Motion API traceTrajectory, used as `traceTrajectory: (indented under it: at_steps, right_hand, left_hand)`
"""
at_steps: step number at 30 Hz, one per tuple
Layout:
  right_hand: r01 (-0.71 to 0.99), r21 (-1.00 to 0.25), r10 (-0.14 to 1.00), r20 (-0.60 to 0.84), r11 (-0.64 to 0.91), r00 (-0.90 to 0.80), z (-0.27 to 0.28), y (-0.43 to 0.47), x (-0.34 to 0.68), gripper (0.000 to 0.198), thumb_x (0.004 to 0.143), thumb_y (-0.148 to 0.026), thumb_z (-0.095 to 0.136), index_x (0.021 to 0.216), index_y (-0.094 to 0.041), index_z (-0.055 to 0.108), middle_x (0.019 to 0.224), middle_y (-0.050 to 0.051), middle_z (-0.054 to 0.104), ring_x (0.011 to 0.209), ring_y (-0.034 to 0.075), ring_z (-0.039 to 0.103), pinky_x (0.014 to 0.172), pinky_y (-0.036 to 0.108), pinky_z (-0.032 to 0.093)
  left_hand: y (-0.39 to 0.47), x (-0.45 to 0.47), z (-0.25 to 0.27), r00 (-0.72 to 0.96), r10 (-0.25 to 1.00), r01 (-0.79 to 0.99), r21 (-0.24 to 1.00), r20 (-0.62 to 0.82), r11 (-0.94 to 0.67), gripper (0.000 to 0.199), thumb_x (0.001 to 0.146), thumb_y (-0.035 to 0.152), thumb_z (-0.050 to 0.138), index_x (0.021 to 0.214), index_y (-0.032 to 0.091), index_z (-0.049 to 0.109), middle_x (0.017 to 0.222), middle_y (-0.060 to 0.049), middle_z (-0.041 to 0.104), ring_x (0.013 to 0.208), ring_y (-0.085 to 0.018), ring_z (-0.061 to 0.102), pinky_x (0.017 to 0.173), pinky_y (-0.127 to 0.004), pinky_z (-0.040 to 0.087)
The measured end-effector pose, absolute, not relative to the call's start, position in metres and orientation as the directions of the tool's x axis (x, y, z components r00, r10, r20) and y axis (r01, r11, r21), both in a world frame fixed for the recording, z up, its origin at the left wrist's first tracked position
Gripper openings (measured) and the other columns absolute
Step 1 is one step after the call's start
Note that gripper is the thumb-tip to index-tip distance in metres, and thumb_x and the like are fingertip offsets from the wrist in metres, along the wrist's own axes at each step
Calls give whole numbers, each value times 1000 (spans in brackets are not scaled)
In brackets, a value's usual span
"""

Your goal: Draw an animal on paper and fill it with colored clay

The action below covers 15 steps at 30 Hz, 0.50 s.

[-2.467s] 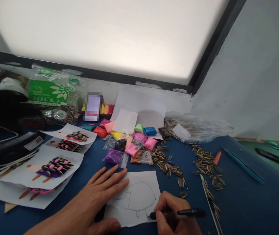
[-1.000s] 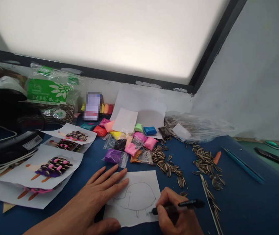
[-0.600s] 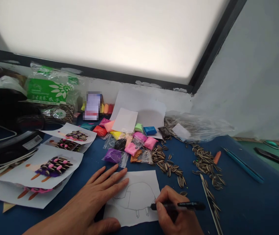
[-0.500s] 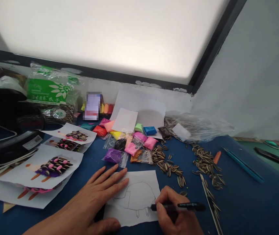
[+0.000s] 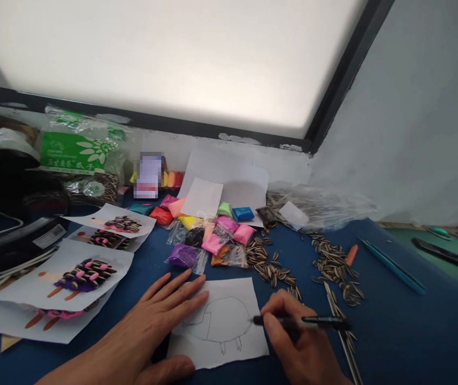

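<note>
A sheet of white paper lies on the blue table, bearing a line drawing of a rounded animal with a small head at left and two short legs. Spread flat, my left hand rests over the paper's left edge with fingers stretched out. My right hand is closed around a black pen, whose tip points at the right end of the drawn body. Whether the tip touches the paper I cannot tell. Just beyond the paper are packets of coloured clay, among them a purple packet.
Finished hedgehog pictures of clay and seeds lie at left. Sunflower seeds are scattered at right, near metal tweezers and a blue pen-like tool. Behind stand a seed bag and a blurred phone-like screen.
My right hand has moved the pen up and to the right, from beside the hind leg to the body's right end. My left hand stays on the paper. The view has shifted slightly.
</note>
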State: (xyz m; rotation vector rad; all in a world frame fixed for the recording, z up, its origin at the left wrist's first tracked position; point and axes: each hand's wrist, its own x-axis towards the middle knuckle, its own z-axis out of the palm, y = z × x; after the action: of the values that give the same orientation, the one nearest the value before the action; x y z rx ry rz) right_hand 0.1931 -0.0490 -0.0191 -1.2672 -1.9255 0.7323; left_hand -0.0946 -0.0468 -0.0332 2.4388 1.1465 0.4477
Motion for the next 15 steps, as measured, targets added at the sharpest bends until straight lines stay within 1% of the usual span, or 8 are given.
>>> traceTrajectory:
  at_steps: [2,3,5,6,8,11,12,15]
  right_hand:
    - [560,-724,915,332,403,-230,-11,-42,197,18,97,-25,49,86,-22,62,69,-1,62,58,15,61,53,22,47]
    - [566,-702,900,378,431,-217,-8,-39,199,15,98,-24,51,95,-22,65,77,1,68,65,16,66,58,22,51]
    - [614,-631,873,426,474,-237,-7,-32,205,20,100,-22,50,113,-21,66,101,7,72,91,20,72,78,27,56]
    - [644,-575,855,436,505,-281,-8,-30,208,23,101,-19,48,116,-21,66,104,9,72,95,21,72,83,29,56]
    - [703,-484,848,389,521,-361,-10,-26,212,31,98,-10,47,121,-19,66,108,11,70,97,23,71,83,32,57]
    - [770,-393,864,253,503,-435,-7,-25,212,46,89,3,54,127,-19,65,114,11,68,102,24,69,84,33,56]
    - [786,-360,864,214,503,-455,-4,-26,211,46,88,5,56,126,-19,66,114,11,68,102,25,68,83,33,56]
    - [816,-236,849,129,528,-512,2,-26,207,32,90,2,62,113,-19,71,105,10,68,98,25,66,79,32,55]
  left_hand:
    - [-48,-95,-34,614,779,649,482,126,-589,88,91,41,75,159,47,19,163,2,26,148,-38,23,113,-66,26]
    - [-48,-96,-34,614,779,650,476,130,-592,90,91,40,74,160,47,17,164,1,25,147,-38,23,113,-66,26]
    - [-49,-97,-36,623,770,649,458,138,-608,91,92,41,73,161,47,13,164,1,24,147,-38,23,113,-66,26]
    - [-49,-98,-37,629,764,648,447,142,-616,90,93,42,72,161,47,13,164,1,24,147,-39,23,112,-67,26]
    - [-48,-98,-38,640,754,645,430,148,-632,85,94,45,70,160,48,16,164,1,24,147,-40,24,111,-69,27]
    - [-48,-98,-36,651,740,632,421,169,-651,81,94,45,69,159,49,22,164,1,23,147,-41,25,110,-69,28]
    - [-48,-97,-35,655,733,622,420,183,-661,81,94,44,69,159,49,22,164,1,23,147,-41,25,111,-69,27]
    - [-49,-96,-33,669,708,592,415,225,-691,81,93,41,69,160,47,23,165,1,23,148,-40,23,112,-68,24]
